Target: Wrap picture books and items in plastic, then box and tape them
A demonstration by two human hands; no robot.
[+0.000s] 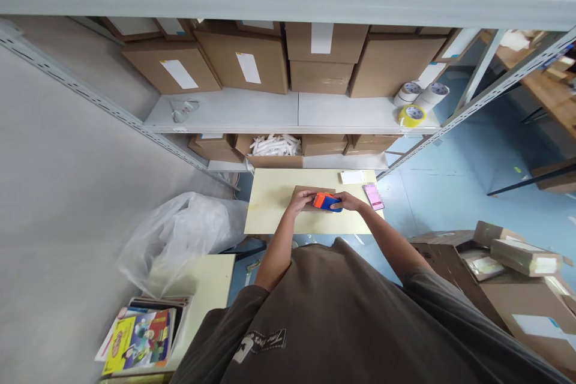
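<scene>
Above a small brown cardboard box [299,191] on the pale yellow table, I hold an orange-and-blue plastic item [327,201]. Its exact kind is too small to make out. My right hand [347,201] is closed around its blue end. At the orange end, the fingers of my left hand [300,200] are pinched together against its edge. The item covers much of the box's top. To the right of my right hand lies a phone [373,197] with a pink screen, and behind it a white slip or pad [352,177].
Beyond the table [265,210] stands a grey metal shelf [252,109] with cardboard boxes, tape rolls [411,115] and glasses [184,110]. An open carton of white pieces [275,146] sits lower. Left are a plastic bag [180,234] and books [137,342]; right, piled cartons [517,300].
</scene>
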